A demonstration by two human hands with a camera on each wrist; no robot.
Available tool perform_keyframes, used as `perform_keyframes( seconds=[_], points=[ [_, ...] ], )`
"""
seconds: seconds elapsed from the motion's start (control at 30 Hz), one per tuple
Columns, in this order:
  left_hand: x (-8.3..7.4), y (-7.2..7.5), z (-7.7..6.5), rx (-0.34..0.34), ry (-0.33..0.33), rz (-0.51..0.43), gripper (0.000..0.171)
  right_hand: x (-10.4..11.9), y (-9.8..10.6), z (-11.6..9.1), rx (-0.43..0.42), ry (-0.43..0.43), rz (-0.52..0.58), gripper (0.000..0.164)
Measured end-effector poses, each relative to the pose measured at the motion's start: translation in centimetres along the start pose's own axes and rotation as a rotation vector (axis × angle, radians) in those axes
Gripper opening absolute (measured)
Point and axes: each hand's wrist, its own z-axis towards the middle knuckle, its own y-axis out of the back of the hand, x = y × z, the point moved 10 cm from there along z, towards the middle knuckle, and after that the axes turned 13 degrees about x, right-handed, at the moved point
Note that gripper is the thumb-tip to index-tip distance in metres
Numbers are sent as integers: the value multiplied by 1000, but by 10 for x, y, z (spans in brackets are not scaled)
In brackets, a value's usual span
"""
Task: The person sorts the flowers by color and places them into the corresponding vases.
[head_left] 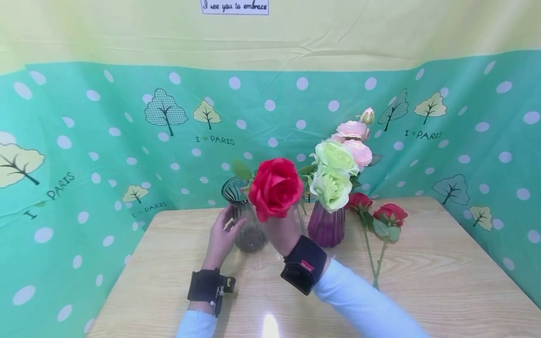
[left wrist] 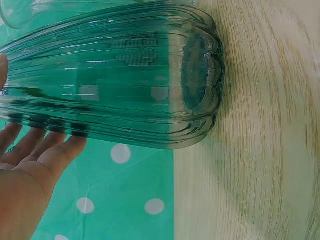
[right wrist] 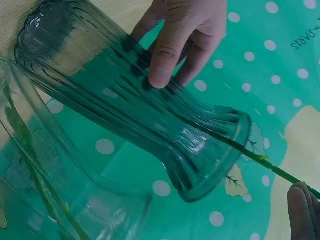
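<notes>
My left hand (head_left: 223,234) holds a dark, ribbed glass vase (head_left: 250,237) by its side, with the thumb and fingers around it below the flared mouth. The vase (left wrist: 125,85) stands upright on the table. In my right hand (head_left: 284,234) is a red rose (head_left: 275,188), its bloom facing me and hiding much of the fingers. The right wrist view shows fingertips (right wrist: 300,212) pinching the green stem (right wrist: 240,147), which runs through the vase's mouth into the glass.
Beside the dark vase is a clear glass vase (right wrist: 115,215) with green stems inside. A purple vase (head_left: 326,230) to its right stands near pale green roses (head_left: 331,185) and pink flowers (head_left: 357,152). Two red roses (head_left: 390,213) lie on the wooden table (head_left: 448,281). A printed cloth (head_left: 105,164) hangs behind.
</notes>
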Motion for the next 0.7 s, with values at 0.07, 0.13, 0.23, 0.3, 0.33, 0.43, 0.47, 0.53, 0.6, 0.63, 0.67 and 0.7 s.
perform_keyframes(
  seconds=[0.07,0.13,0.23,0.3,0.33,0.43,0.47,0.53,0.6,0.63,0.67,0.7],
  points=[
    [0,0,0,2,-6,1,75,-2,-4,6,4,0,-13,26],
    [0,1,0,5,-10,-2,76,-7,-9,9,19,-27,-28,31],
    [-4,0,-3,10,0,-12,76,-13,-14,11,53,-93,-57,27],
    [-3,1,-3,9,-1,-19,76,-13,-17,13,71,-99,-141,21],
    [-3,1,-3,8,-2,-20,75,-12,-18,14,84,-106,-184,18],
    [-1,2,-2,-1,-14,-10,73,-15,-24,19,114,-137,-245,14],
    [-2,2,-2,-3,-13,-9,72,-17,-26,21,126,-158,-269,15],
    [-8,2,-4,-3,-17,-15,68,-23,-29,22,147,-207,-281,15],
    [-17,1,-7,-1,-15,-13,65,-27,-32,22,149,-220,-325,15],
    [-21,1,-9,2,-15,-14,63,-27,-32,22,144,-208,-359,15],
    [-25,0,-10,5,-18,-15,62,-27,-33,23,139,-200,-381,14],
    [-29,0,-12,8,-24,-17,61,-26,-34,23,141,-184,-412,13]
  ],
)
